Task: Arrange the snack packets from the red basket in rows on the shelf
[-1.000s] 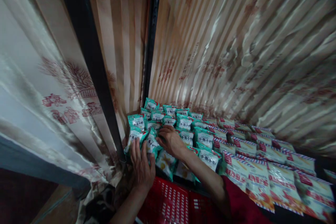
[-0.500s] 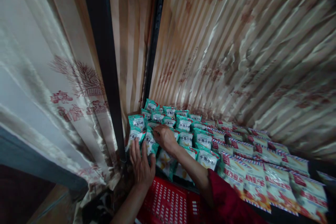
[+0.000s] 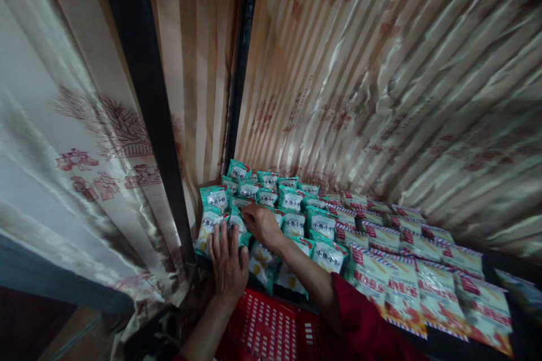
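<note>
Green-and-white snack bags (image 3: 292,224) stand in rows at the left end of a dark shelf. My left hand (image 3: 228,262) is open, its fingers fairly straight and laid against the front of one front-row snack bag (image 3: 237,224). Curled at that same bag's upper right corner are the fingers of my right hand (image 3: 265,228); the fingertips are partly hidden. Left of it leans another green snack bag (image 3: 208,231) with a picture of yellow snacks. Under my right forearm, more green bags are partly covered.
White-and-red snack bags (image 3: 406,290) with striped edges lie in rows to the right. A red perforated basket (image 3: 265,324) sits below my hands. Pleated printed paper (image 3: 339,79) lines the back and left side, and a black metal post (image 3: 146,79) rises at the left.
My right hand has shifted slightly toward my left hand, onto the front bag's corner. My left hand stays against the bags. The view has turned a little, so the scene sits further left.
</note>
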Demonstrator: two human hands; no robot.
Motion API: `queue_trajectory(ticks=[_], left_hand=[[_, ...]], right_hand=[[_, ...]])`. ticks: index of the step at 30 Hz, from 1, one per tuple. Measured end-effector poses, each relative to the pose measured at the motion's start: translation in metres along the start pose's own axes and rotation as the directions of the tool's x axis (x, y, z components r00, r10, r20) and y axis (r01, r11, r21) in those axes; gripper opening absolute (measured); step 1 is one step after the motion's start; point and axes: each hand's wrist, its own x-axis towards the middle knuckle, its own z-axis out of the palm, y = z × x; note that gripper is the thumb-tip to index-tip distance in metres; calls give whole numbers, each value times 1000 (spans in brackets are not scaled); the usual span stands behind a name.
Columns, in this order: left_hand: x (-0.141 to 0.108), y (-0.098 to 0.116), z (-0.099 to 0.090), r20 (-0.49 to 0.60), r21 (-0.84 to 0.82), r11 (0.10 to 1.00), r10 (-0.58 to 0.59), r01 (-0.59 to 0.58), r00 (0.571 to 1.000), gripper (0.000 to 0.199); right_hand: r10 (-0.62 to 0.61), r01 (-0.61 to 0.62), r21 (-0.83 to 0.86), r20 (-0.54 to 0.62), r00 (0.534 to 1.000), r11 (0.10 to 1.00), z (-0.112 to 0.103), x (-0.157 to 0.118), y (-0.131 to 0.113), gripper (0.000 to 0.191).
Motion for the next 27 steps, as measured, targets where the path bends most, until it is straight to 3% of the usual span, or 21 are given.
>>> queue_trajectory(ticks=[9, 18, 27], left_hand=[[3, -1, 2, -44, -17, 999, -37, 36, 998, 53], [3, -3, 0, -75, -28, 998, -55, 53, 996, 45], [15, -10, -4, -79, -24, 999, -50, 49, 996, 38]], right_hand=[[76, -75, -19, 79, 994, 997, -1, 3, -6, 21], [197, -188, -100, 99, 975, 977, 3, 7, -10, 23], [189, -175, -120, 116, 975, 977, 1, 8, -11, 22]])
